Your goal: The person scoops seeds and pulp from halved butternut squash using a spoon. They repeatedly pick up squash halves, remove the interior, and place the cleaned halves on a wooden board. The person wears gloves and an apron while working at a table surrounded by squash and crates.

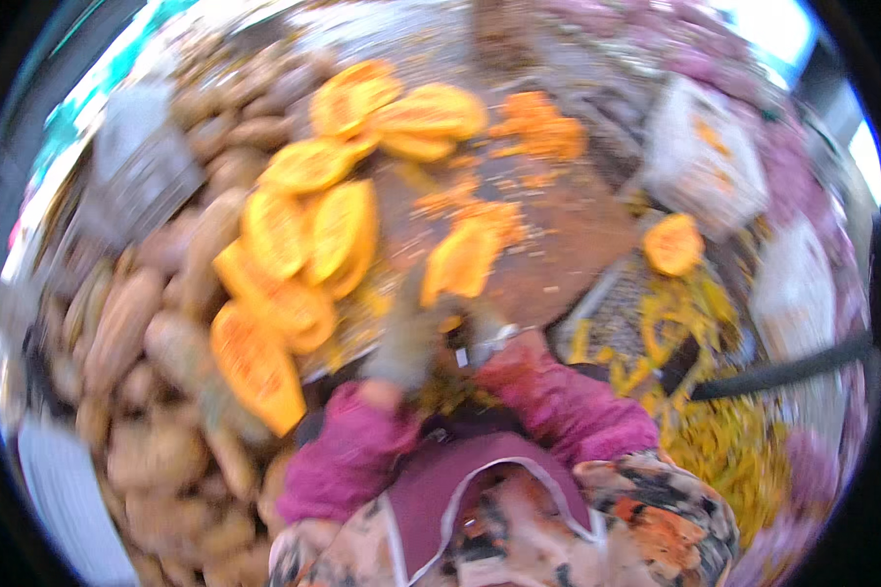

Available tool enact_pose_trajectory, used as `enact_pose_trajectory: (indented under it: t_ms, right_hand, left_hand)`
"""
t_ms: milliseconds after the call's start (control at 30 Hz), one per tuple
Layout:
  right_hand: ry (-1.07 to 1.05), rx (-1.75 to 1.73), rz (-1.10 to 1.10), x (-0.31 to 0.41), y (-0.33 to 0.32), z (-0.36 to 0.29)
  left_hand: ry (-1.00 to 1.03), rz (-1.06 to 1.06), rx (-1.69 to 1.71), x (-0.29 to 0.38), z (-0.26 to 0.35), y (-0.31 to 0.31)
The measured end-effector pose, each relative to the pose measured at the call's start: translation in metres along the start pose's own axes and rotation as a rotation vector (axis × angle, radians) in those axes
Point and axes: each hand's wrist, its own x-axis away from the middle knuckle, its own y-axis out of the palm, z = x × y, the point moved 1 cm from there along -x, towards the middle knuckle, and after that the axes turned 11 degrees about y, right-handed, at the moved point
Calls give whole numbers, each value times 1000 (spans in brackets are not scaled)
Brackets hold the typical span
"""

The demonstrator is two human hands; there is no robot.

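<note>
My left hand (405,334), in a greyish glove, is blurred at the near edge of a brown board (565,235). My right hand (477,323) is beside it, blurred too. A peeled orange squash piece (459,260) lies just beyond both hands; whether either one grips it cannot be told. Bits of orange pulp and pale seeds are spread on the board past it. Several peeled, halved squashes (345,227) with orange flesh are piled along the board's left side. Chopped orange pieces (539,128) form a heap at the far side.
Unpeeled tan squashes (128,315) are heaped at the left, with a grey crate (143,161) among them. A white foam box (701,158) stands at the right. Near it lie a cut squash piece (673,244) and a pile of yellow peelings (727,455). A dark bar (785,369) juts in from the right.
</note>
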Motion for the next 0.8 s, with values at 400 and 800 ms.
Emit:
enact_pose_trajectory:
  t_ms: [400, 800]
  right_hand:
    - [-615, -764, 505, 6, -241, -357]
    - [-332, 455, 46, 10, -85, -116]
  left_hand:
    - [-388, 628, -163, -56, -101, -196]
    - [-265, -653, -1857, -106, -245, -219]
